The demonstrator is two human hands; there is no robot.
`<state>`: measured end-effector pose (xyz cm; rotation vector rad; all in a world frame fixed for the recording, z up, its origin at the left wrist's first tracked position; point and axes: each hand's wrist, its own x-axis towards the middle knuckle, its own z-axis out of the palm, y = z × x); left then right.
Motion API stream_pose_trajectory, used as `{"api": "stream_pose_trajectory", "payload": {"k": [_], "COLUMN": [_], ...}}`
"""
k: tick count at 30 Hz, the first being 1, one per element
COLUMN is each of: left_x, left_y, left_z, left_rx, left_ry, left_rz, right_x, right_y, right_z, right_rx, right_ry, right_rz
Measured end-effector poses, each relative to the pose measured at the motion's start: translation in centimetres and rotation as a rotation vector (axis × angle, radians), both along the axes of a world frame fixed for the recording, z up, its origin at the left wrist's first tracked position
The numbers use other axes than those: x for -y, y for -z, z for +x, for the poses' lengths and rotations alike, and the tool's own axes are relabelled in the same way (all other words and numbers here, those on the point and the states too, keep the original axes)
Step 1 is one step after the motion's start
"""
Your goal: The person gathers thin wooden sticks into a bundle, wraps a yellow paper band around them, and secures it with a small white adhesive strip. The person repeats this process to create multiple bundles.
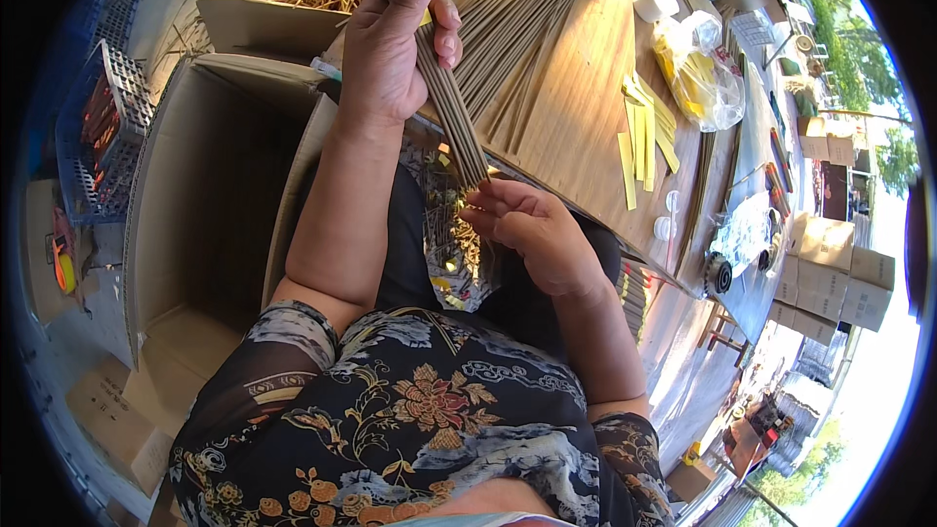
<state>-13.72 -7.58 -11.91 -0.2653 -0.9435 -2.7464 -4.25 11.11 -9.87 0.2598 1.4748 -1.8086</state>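
My left hand [390, 44] is closed round a bundle of thin brown incense sticks [451, 107], which slants from upper left to lower right over my lap. A bit of yellow shows on the bundle beside my left fingers. At the bundle's lower end, the curled fingers of my right hand [532, 224] pinch the stick tips. Many more loose incense sticks [517, 24] lie fanned out on the wooden table [576, 107] just beyond. Several yellow paper strips [639, 141] lie on the table to the right of my hands.
Left of me stands an open cardboard box [210, 195]; another box [264, 24] behind it holds thin golden sticks. Blue plastic crates [107, 137] are at far left. A clear bag with yellow contents [698, 73] and a white roll [656, 4] sit on the table.
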Motion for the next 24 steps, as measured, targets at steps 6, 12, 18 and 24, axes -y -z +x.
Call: {"api": "stream_pose_trajectory", "payload": {"k": [6,12,18,24], "left_x": [-0.2,-0.2,-0.3,-3.2], "left_y": [-0.1,0.0,-0.3,-1.6], "left_z": [-0.1,-0.1,0.3,1.6], "left_rx": [0.001,0.001,0.033,0.073], "left_ry": [0.01,0.016,-0.01,0.024], "left_rz": [-0.002,-0.004,-0.03,-0.031], "right_x": [0.3,0.3,-1.5,0.5], "right_y": [-0.1,0.5,1.8,-2.2], "right_z": [-0.3,-0.2,-0.1,-0.7], "right_rx": [-0.021,-0.028,-0.279,-1.094], "right_ry": [0.012,0.024,-0.117,-0.22], "right_rz": [-0.028,-0.038,0.321,0.833]}}
